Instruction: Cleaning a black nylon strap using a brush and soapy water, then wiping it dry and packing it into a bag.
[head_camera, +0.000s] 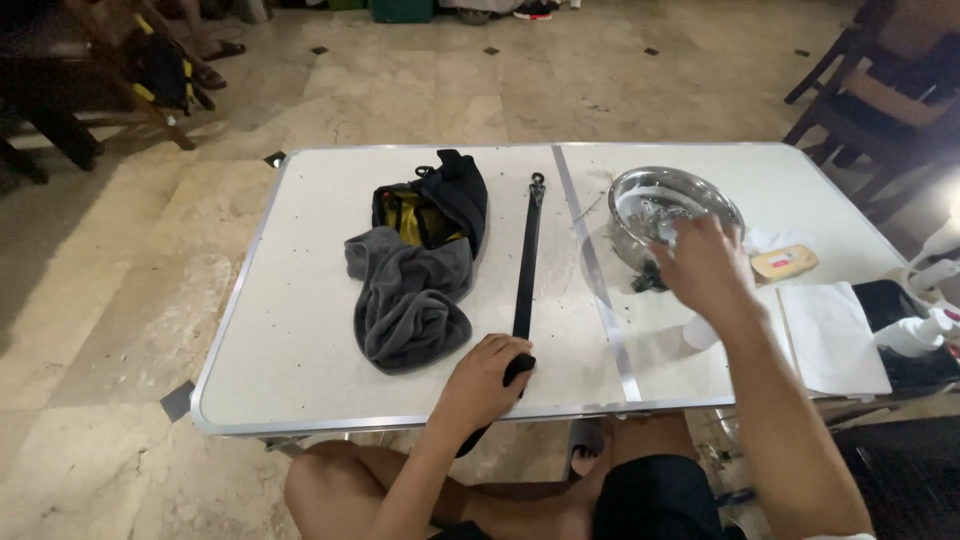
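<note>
Your left hand (490, 375) pressed the black strap (526, 270) flat, fingers curled on it; your right hand (705, 265) hovered, fingers loosely open, at the metal bowl (640, 195).

I'm seeing open tabletop (300, 330) lying left of the grey cloth (408, 300); the black strap (526, 262), metal bowl (672, 208) and, seemingly, papers (832, 335) are crowding the right half
</note>
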